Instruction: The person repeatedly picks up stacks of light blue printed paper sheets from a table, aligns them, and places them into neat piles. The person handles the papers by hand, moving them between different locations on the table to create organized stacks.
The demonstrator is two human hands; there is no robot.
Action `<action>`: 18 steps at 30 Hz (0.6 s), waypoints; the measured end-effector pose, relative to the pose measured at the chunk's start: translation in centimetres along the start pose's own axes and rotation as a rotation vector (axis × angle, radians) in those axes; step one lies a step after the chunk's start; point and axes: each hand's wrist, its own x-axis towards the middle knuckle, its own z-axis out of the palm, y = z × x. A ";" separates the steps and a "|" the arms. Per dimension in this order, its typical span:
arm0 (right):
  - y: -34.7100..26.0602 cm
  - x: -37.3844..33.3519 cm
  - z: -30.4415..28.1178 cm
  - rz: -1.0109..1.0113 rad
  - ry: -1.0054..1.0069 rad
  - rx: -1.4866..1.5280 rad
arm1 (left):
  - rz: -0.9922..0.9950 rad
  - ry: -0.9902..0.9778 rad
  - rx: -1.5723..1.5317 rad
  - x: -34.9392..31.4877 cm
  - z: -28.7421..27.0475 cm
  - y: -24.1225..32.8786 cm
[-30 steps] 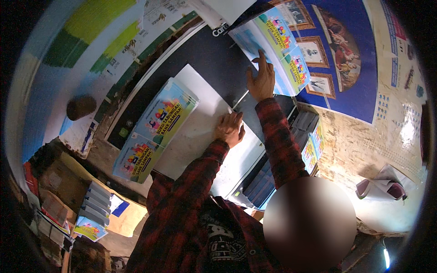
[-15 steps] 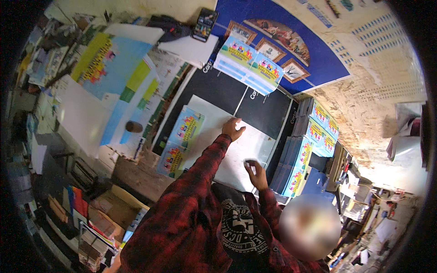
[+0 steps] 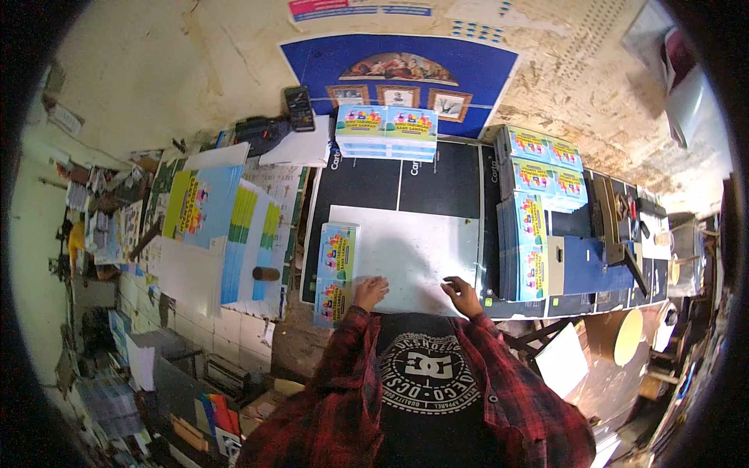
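My left hand (image 3: 371,292) is over the near left part of a large white board (image 3: 406,234), its fingers loosely bent and nothing in them. Close to the board's near right edge hovers my right hand (image 3: 462,296), thumb and fingers apart, also without anything. Beside my left hand, a colourful printed booklet sheet (image 3: 337,261) with two cartoon covers lies along the board's left side. Right of my right hand, tall stacks of the same printed covers (image 3: 523,246) stand on the black tabletop (image 3: 449,175).
Another pile of covers (image 3: 388,125) is at the back by the blue poster (image 3: 312,58). A phone (image 3: 299,108) leans near the wall. Large printed sheets (image 3: 195,203) and a brown cylinder (image 3: 266,274) lie on the left table. At right is a blue board (image 3: 581,261) beside a metal-edged tool (image 3: 616,226).
My left hand has drawn back from the far part of the white board to its near edge. The view has turned and levelled. My right hand stays near the board's right side.
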 end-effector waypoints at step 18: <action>-3.0 37.1 -11.2 0.333 0.118 1.036 | 0.130 0.121 -0.336 9.5 11.7 26.6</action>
